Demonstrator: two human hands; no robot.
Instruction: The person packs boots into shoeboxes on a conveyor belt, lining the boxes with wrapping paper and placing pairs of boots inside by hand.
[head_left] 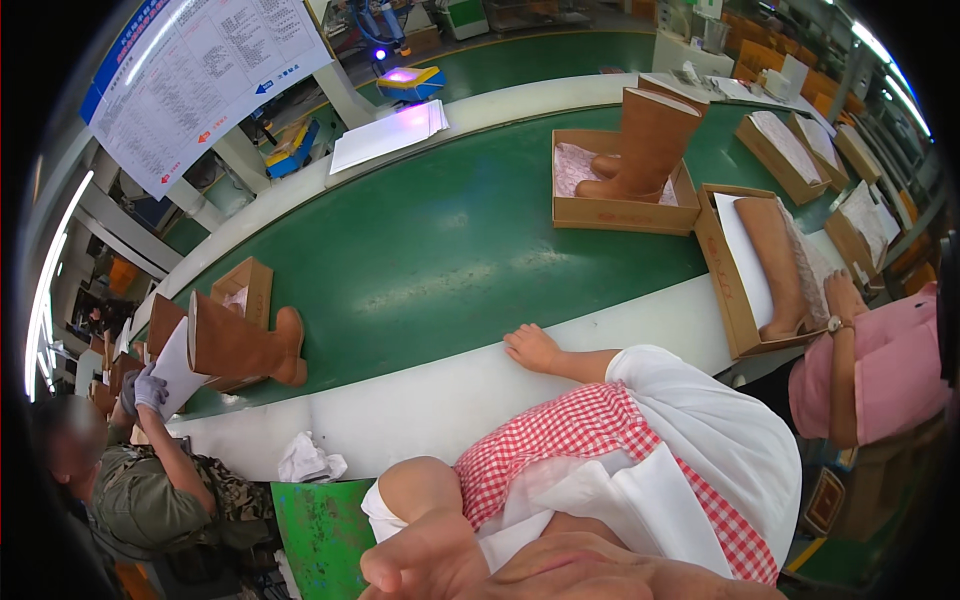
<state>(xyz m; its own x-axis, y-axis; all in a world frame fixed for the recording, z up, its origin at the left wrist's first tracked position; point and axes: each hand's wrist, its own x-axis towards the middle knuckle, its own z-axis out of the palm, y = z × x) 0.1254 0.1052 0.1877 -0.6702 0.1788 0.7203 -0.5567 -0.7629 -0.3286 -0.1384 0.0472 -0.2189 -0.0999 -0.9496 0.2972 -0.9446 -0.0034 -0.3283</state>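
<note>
Right fingers (514, 346) lie slightly spread on the white desk (400, 412); beyond them, green surface (430, 250) and, far left, a signboard (205, 80). Left fingers (384, 570): cannot tell.

Left hand (428, 555) partly off-frame

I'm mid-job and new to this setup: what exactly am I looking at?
No robot here: one wide fisheye camera on a person's head looks down at their bare hands, so straight edges bend. The right hand rests on the white ledge, with nothing visible in it. The left hand is close to the lens, partly cut off; whether it holds anything is unclear. Beyond, brown boots and open cardboard boxes sit around the green surface. A gloved co-worker at left holds white paper.
</note>
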